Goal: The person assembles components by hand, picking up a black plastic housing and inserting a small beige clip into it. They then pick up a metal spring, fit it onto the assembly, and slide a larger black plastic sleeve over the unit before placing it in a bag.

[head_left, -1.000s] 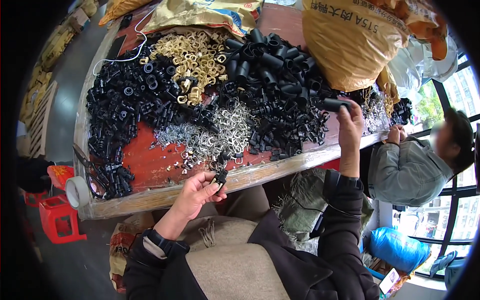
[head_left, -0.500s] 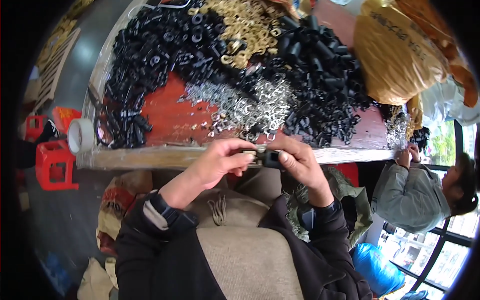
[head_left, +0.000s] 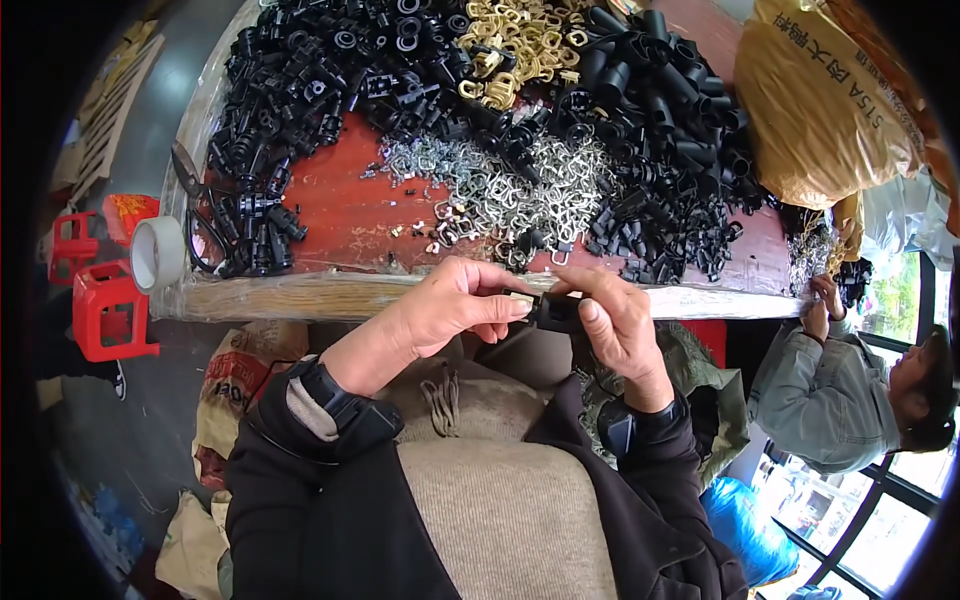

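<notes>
My left hand pinches a small black plastic part between thumb and fingers, just off the table's near edge. A pale piece shows beside the left thumb tip, its kind too small to tell. On the part's other end rest the fingers of my right hand, thumb at its right side and forefinger along the top. Beyond my hands lie silvery metal links, smaller grey metal pieces, black tube-shaped parts, small black pieces and gold-coloured rings.
Black fittings are heaped at the far left. Scissors and a tape roll lie at the left edge, near red stools. A yellow sack stands far right. Another person works at the right.
The view has shifted slightly, and my hands sit a little farther right. My right thumb has slid back toward the black part's right end, and the forefinger has straightened.
</notes>
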A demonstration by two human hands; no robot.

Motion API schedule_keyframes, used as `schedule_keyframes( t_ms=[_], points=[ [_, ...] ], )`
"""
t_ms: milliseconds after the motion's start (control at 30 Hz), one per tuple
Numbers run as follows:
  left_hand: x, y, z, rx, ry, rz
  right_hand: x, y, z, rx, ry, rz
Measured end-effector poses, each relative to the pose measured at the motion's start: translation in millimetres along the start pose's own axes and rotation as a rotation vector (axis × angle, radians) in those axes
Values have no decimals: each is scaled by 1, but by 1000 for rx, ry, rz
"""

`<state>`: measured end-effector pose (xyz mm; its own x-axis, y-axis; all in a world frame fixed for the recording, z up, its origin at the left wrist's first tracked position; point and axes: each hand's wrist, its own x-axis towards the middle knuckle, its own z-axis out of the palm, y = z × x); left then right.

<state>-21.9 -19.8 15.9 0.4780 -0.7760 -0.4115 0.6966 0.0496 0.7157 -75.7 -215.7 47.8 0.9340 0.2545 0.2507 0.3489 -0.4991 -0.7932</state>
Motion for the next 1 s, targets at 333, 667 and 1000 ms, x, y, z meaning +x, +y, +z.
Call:
schedule_keyframes(
  t_ms=[333, 667, 1000],
  points=[
    [-12, -9, 18, 52, -10, -17, -24, -16, 9, -298, 3, -247],
    [-4, -12, 13, 46, 103, 10, -34, 0, 42, -180, 309, -26],
    [5, -6, 13, 135, 122, 29, -24, 5, 41, -7, 335, 140]
  ],
)
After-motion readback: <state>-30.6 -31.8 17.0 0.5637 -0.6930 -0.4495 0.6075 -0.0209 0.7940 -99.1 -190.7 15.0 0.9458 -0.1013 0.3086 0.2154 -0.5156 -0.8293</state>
